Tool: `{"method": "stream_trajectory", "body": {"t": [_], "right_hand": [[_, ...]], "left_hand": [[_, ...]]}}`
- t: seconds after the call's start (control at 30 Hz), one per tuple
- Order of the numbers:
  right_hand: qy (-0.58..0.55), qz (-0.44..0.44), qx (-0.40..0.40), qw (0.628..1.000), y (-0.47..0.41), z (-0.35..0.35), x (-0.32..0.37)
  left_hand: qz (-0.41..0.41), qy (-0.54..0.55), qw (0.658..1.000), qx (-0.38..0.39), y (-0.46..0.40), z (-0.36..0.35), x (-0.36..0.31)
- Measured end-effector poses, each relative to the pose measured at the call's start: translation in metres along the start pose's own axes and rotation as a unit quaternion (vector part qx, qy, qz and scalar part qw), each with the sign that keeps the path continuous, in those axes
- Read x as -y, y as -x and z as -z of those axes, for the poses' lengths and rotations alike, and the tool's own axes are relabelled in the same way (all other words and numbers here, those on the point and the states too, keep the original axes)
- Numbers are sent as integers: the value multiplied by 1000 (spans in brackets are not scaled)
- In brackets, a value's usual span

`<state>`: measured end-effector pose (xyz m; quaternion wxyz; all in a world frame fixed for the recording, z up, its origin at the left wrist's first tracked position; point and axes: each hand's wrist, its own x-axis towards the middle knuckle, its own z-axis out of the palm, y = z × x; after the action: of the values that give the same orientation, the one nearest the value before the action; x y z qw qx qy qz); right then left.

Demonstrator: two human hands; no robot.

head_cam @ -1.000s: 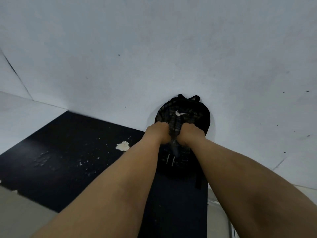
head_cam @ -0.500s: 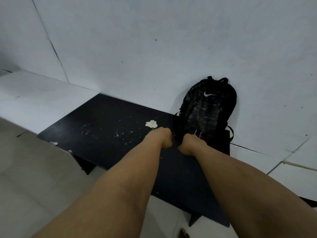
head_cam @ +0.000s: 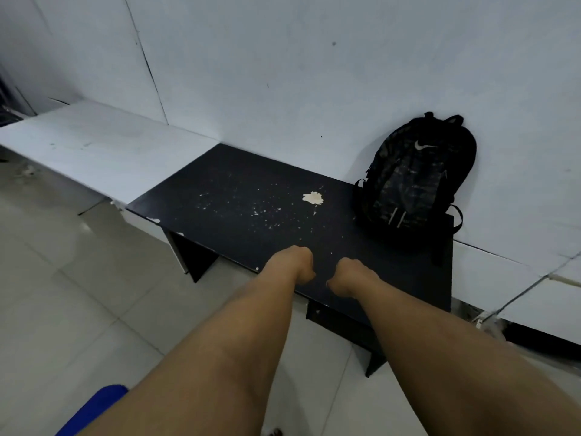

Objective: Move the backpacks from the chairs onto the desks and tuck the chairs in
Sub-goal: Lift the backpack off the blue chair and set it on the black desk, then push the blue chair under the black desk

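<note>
Backpack (head_cam: 418, 180): black, upright on dark worktop (head_cam: 251, 215), leaning against wall (head_cam: 314, 73). Left hand (head_cam: 297, 264), right hand (head_cam: 350, 275): fingers curled, holding nothing, above worktop's near edge.

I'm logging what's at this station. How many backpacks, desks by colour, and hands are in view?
Backpack: 1
Black desk: 1
White desks: 2
Hands, left hand and right hand: 2
Total: 6
</note>
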<state>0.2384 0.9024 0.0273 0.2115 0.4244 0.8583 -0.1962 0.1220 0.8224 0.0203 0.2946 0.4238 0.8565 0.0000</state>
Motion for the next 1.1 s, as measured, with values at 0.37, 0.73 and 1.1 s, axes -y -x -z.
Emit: {"method": "stream_trajectory", "body": {"t": [0.37, 0.73, 1.1], "right_hand": [[37, 28, 23, 999, 41, -79, 15], [70, 51, 55, 995, 113, -148, 45], [81, 86, 52, 992, 167, -202, 102]], "left_hand": [[39, 28, 999, -6, 52, -61, 35], [82, 30, 996, 13, 146, -128, 83], [99, 52, 994, 0, 218, -153, 148]]}}
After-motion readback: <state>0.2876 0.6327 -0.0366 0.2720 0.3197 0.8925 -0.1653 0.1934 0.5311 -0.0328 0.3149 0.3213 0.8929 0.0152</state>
